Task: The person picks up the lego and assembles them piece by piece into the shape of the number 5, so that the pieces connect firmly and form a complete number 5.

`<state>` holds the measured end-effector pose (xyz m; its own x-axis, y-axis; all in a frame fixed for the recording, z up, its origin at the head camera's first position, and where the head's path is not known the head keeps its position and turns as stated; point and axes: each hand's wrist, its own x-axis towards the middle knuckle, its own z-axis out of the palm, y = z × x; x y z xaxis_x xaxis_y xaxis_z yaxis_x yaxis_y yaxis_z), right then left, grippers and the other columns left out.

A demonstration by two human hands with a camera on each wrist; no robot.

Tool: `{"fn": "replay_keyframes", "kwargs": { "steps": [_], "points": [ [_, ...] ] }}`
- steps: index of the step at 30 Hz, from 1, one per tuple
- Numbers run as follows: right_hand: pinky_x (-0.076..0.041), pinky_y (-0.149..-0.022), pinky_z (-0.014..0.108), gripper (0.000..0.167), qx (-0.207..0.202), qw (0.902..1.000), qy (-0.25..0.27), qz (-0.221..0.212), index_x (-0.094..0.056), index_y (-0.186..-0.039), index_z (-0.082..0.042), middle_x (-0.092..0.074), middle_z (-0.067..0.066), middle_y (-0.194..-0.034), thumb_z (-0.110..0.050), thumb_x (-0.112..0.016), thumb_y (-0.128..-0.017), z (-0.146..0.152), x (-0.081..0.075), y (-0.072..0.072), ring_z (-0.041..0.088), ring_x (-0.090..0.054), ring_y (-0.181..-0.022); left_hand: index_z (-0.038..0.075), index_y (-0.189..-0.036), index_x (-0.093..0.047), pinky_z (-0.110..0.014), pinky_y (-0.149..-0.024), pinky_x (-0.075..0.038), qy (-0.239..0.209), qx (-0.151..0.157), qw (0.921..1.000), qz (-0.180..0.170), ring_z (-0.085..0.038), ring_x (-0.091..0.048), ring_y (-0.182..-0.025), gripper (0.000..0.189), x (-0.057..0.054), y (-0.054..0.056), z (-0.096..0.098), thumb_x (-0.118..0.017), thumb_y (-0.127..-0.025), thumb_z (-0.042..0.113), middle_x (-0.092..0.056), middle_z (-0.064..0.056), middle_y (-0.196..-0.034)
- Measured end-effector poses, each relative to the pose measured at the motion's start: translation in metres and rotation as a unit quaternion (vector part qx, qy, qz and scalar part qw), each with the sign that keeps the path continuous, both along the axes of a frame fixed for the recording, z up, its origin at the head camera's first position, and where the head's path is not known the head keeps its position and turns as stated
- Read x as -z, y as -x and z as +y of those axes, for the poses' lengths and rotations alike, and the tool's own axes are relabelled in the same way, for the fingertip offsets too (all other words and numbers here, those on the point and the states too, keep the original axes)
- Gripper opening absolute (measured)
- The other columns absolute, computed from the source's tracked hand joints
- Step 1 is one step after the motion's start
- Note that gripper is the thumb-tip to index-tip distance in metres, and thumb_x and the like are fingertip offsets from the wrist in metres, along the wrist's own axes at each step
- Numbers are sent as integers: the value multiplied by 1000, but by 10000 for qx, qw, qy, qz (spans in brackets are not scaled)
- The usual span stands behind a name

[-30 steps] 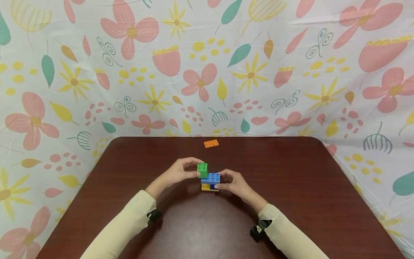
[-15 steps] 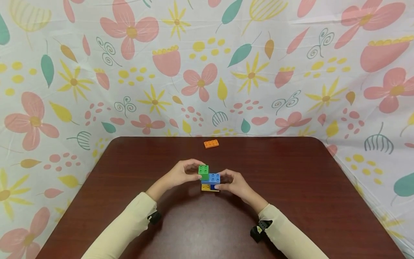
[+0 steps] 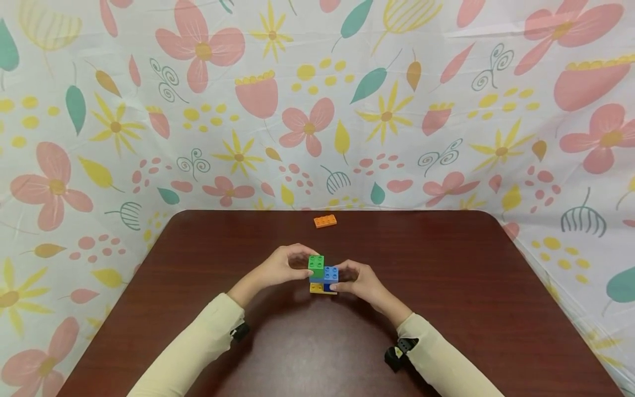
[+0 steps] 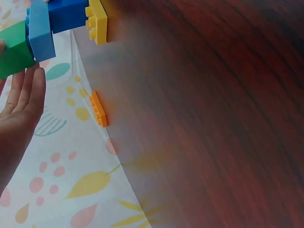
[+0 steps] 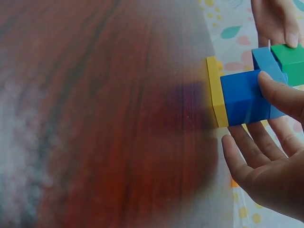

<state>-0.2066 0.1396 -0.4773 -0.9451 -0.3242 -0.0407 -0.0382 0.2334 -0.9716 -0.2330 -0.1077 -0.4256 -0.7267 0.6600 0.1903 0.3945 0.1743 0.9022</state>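
Note:
My left hand [image 3: 281,267] pinches a green brick [image 3: 316,264] between thumb and fingers. The green brick sits over the left half of a light blue brick [image 3: 331,273]; in the left wrist view the two are against each other, though I cannot tell if they are pressed fully together. Below the light blue brick is a dark blue brick [image 5: 244,97], which stands on the right part of a thin yellow plate brick [image 3: 316,288] on the table. My right hand [image 3: 364,283] grips the stack from the right, its thumb on the dark and light blue bricks.
An orange plate brick [image 3: 325,221] lies near the far edge of the dark wooden table [image 3: 421,248]. Behind the table hangs a flower-printed cloth [image 3: 317,110]. Black wrist cameras sit at both sleeves.
My left hand has moved slightly right and down, bringing the green brick from above the light blue brick's left end onto its left half. The right hand keeps its hold.

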Motion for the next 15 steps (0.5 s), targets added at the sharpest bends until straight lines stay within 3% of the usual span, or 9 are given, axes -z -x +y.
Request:
{"fn": "replay_keyframes", "kwargs": {
  "steps": [7,15],
  "points": [
    [-55,-79,35,35,3,10000,-21,24,-66,-110,-6,-68,12,-105,-13,-80,-79,0,2,0,24,-64,-96,-1,-121,-61,-51,-90,-50,92,-115,9998,151,-34,-62,-103,38,11,5,1,-71,-84,-3,-62,-18,-109],
    [-55,-78,34,35,73,9999,17,83,-67,-109,-5,-69,13,-104,-12,-81,-77,1,3,0,25,-65,-96,7,-120,-64,-48,-89,-51,207,-160,9993,250,-23,-65,-99,37,9,3,1,-72,-84,3,-61,-9,-104]
  ]
}}
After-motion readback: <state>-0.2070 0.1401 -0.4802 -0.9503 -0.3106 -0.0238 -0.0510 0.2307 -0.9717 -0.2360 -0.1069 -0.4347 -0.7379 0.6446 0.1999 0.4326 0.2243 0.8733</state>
